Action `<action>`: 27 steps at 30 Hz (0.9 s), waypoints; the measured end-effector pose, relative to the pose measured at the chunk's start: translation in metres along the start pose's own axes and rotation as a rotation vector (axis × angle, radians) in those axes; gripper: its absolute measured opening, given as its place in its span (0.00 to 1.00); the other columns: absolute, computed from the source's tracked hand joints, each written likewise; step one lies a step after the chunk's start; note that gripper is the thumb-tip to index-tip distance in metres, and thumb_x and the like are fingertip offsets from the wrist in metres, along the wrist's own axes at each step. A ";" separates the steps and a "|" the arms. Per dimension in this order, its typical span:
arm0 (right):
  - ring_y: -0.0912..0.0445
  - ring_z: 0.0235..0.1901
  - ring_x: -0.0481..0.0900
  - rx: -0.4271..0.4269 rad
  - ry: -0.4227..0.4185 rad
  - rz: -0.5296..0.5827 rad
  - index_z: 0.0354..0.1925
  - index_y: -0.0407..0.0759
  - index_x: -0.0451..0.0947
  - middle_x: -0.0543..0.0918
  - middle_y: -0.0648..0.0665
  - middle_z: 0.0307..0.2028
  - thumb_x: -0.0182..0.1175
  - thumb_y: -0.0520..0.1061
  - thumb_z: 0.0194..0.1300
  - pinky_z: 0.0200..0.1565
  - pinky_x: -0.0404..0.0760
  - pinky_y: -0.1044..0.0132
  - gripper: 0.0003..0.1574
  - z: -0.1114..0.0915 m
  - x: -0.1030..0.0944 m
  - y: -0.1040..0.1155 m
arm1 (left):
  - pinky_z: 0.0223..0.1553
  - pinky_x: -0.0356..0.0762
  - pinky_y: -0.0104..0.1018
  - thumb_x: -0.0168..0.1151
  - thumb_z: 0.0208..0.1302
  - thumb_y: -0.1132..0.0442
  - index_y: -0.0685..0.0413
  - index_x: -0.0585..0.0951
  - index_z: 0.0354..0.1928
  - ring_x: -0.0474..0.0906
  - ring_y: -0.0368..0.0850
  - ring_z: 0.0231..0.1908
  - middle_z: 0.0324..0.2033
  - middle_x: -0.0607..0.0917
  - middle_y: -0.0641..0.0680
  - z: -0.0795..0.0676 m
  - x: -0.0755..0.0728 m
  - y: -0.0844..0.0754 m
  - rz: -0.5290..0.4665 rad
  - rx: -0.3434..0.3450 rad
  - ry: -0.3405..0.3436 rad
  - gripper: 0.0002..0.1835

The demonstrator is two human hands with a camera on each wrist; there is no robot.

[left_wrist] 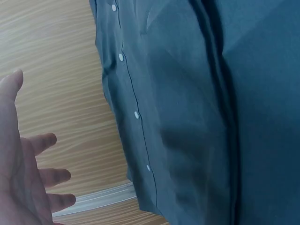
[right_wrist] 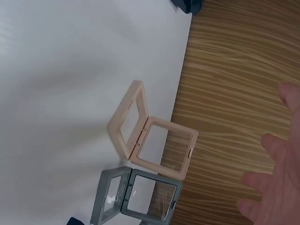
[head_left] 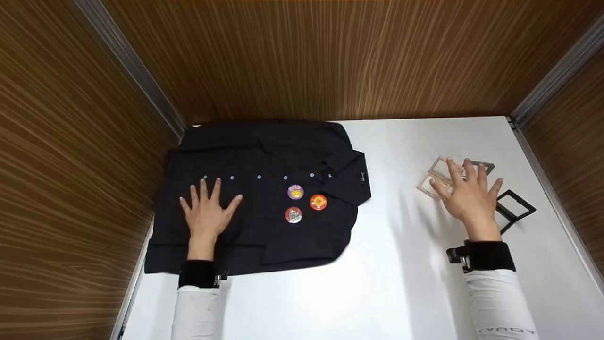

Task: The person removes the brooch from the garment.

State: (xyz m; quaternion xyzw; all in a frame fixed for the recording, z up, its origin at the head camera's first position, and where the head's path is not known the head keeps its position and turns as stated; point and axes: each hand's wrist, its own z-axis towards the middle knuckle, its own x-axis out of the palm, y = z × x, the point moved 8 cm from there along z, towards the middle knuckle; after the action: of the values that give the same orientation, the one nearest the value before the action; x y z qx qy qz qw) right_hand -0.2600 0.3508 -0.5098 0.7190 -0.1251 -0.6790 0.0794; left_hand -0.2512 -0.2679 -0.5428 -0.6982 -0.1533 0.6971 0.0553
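A dark button-up shirt [head_left: 259, 217] lies spread flat, collar to the right. My left hand [head_left: 205, 217] is over its lower part, fingers spread and nothing held; the left wrist view has the palm raised beside the button row. Three round pin badges, purple [head_left: 295, 191], orange [head_left: 318, 202] and red [head_left: 293, 215], lie on the shirt below the collar. At the right my right hand [head_left: 472, 200], fingers spread and holding nothing, is above hinged display frames: a beige one [right_wrist: 159, 168], a grey one [right_wrist: 98, 201] and a black one [head_left: 526, 214]. It partly hides the beige and grey ones.
The white table [head_left: 330, 302] is bounded by wood-grain panels at the back [head_left: 302, 61], left [head_left: 71, 165] and right [head_left: 566, 113]. Metal strips [head_left: 137, 66] run along the panel corners. White table surface lies between the shirt and the display frames.
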 end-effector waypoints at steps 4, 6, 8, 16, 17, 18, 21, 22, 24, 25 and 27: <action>0.25 0.76 0.37 -0.022 0.012 -0.025 0.82 0.50 0.47 0.43 0.26 0.78 0.36 0.79 0.73 0.66 0.27 0.20 0.54 -0.002 0.010 0.012 | 0.73 0.29 0.72 0.44 0.67 0.22 0.45 0.56 0.81 0.37 0.69 0.79 0.79 0.49 0.68 0.000 0.005 -0.002 -0.006 -0.005 0.020 0.50; 0.25 0.76 0.39 -0.038 0.018 -0.030 0.80 0.46 0.51 0.45 0.26 0.78 0.39 0.77 0.74 0.66 0.28 0.20 0.53 -0.003 0.017 0.020 | 0.73 0.31 0.72 0.46 0.67 0.23 0.46 0.57 0.81 0.39 0.69 0.78 0.79 0.50 0.68 0.000 0.008 -0.003 -0.018 -0.008 0.031 0.50; 0.25 0.76 0.40 -0.058 0.032 -0.032 0.79 0.43 0.55 0.47 0.27 0.78 0.43 0.75 0.74 0.66 0.30 0.20 0.52 -0.004 0.025 0.027 | 0.74 0.34 0.71 0.47 0.68 0.25 0.47 0.58 0.81 0.41 0.69 0.78 0.79 0.52 0.68 0.000 0.012 -0.003 -0.031 -0.014 0.043 0.49; 0.26 0.74 0.48 -0.134 0.116 -0.022 0.76 0.40 0.60 0.54 0.27 0.76 0.48 0.67 0.77 0.69 0.42 0.23 0.45 -0.010 0.064 0.058 | 0.73 0.44 0.71 0.52 0.68 0.28 0.48 0.61 0.79 0.49 0.70 0.76 0.77 0.57 0.69 -0.001 0.028 -0.008 -0.063 -0.027 0.092 0.47; 0.27 0.74 0.49 -0.143 0.122 -0.020 0.76 0.40 0.60 0.55 0.27 0.76 0.49 0.66 0.77 0.69 0.44 0.23 0.44 -0.010 0.068 0.061 | 0.73 0.45 0.71 0.53 0.67 0.28 0.48 0.61 0.79 0.50 0.70 0.76 0.77 0.57 0.69 -0.001 0.030 -0.010 -0.063 -0.024 0.096 0.47; 0.27 0.74 0.50 -0.152 0.128 -0.019 0.76 0.40 0.61 0.56 0.27 0.76 0.49 0.65 0.77 0.69 0.46 0.24 0.43 -0.011 0.073 0.065 | 0.73 0.45 0.71 0.54 0.67 0.29 0.48 0.61 0.79 0.50 0.70 0.76 0.77 0.58 0.69 -0.001 0.032 -0.012 -0.064 -0.019 0.102 0.47; 0.27 0.74 0.53 -0.176 0.132 -0.013 0.76 0.40 0.62 0.59 0.27 0.75 0.51 0.64 0.77 0.69 0.50 0.25 0.42 -0.013 0.084 0.077 | 0.73 0.46 0.71 0.58 0.66 0.31 0.49 0.62 0.79 0.52 0.70 0.76 0.76 0.59 0.68 0.000 0.039 -0.020 -0.070 -0.003 0.111 0.47; 0.28 0.74 0.53 -0.182 0.138 -0.011 0.76 0.41 0.62 0.59 0.27 0.75 0.51 0.63 0.77 0.69 0.50 0.25 0.41 -0.013 0.088 0.081 | 0.73 0.46 0.71 0.59 0.65 0.32 0.49 0.63 0.78 0.52 0.70 0.76 0.76 0.59 0.68 0.000 0.041 -0.023 -0.072 0.002 0.112 0.47; 0.28 0.74 0.54 -0.196 0.153 -0.012 0.76 0.41 0.62 0.60 0.28 0.75 0.51 0.63 0.77 0.69 0.52 0.26 0.41 -0.014 0.095 0.089 | 0.73 0.47 0.71 0.60 0.64 0.33 0.49 0.64 0.78 0.53 0.70 0.75 0.76 0.60 0.68 0.000 0.046 -0.029 -0.073 0.011 0.115 0.46; 0.29 0.74 0.54 -0.204 0.158 -0.015 0.76 0.41 0.62 0.61 0.28 0.74 0.51 0.63 0.77 0.69 0.52 0.26 0.41 -0.014 0.099 0.093 | 0.72 0.48 0.71 0.61 0.64 0.33 0.49 0.65 0.77 0.54 0.70 0.75 0.76 0.61 0.68 0.000 0.048 -0.031 -0.074 0.016 0.117 0.46; 0.30 0.74 0.56 -0.222 0.175 -0.016 0.76 0.42 0.63 0.62 0.29 0.75 0.52 0.62 0.77 0.69 0.54 0.27 0.41 -0.014 0.105 0.101 | 0.72 0.48 0.71 0.63 0.63 0.34 0.50 0.66 0.76 0.54 0.70 0.75 0.76 0.61 0.68 -0.002 0.053 -0.036 -0.076 0.023 0.126 0.46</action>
State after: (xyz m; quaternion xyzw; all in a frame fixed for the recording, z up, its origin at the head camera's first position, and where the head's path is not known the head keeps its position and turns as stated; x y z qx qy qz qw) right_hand -0.2485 0.2227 -0.5809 0.7633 -0.0360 -0.6239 0.1637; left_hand -0.2552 -0.2179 -0.5827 -0.7337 -0.1678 0.6509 0.0993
